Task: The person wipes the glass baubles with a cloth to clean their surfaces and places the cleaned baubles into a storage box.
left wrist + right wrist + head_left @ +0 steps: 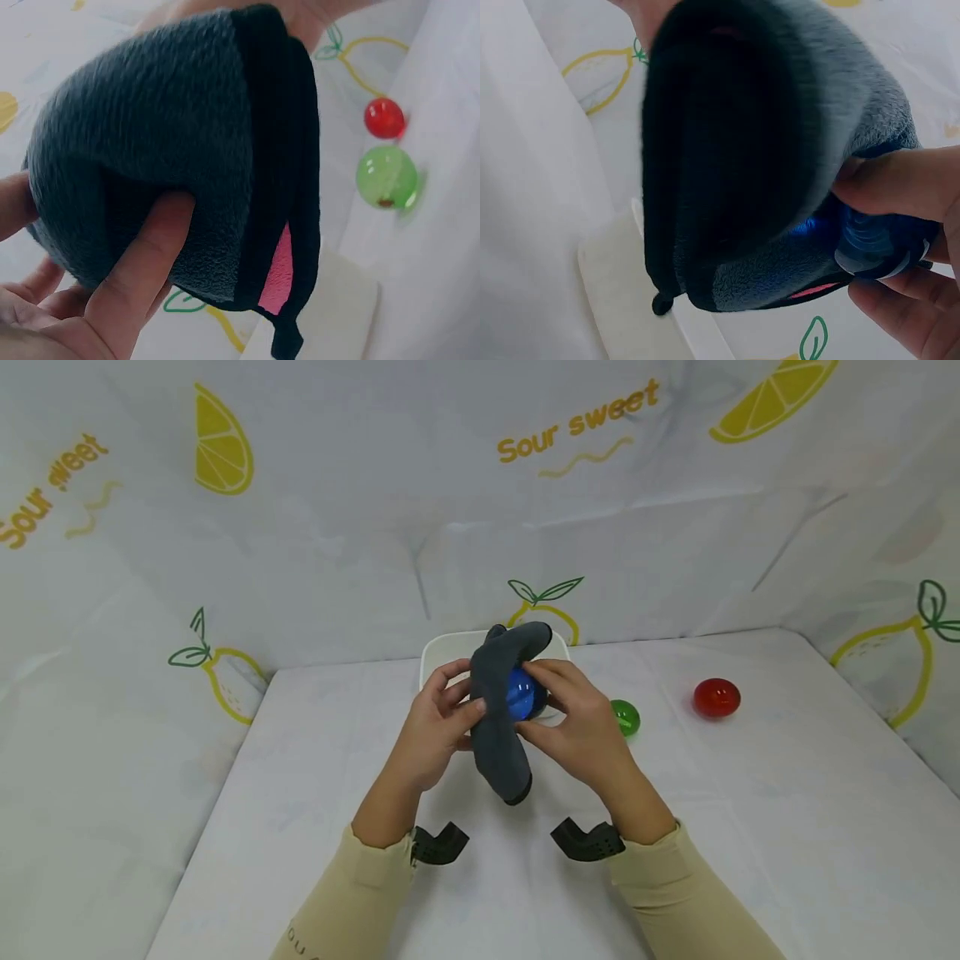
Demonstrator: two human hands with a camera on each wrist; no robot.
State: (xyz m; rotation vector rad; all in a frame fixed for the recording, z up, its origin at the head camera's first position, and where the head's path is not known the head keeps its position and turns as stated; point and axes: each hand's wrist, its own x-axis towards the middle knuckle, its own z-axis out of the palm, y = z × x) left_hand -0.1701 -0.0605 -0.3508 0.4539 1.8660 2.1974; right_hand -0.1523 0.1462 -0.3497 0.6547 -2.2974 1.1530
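Held up over the table is a folded dark grey cloth (493, 693) with black edging; a small loop and a strip of pink show in the left wrist view. My left hand (429, 735) grips it from the left, thumb pressed into the fabric (150, 112). On the other side, my right hand (581, 727) pinches a glossy blue ball (521, 695) between thumb and fingers. The cloth lies against this ball (877, 244) and hides part of it in the head view.
Behind the hands stands a white container (442, 652), partly covered by them. A green ball (626, 717) rests just right of my right hand, and a red ball (717, 698) lies farther right. A lemon-print sheet (360, 568) hangs behind the white-covered table (315, 827).
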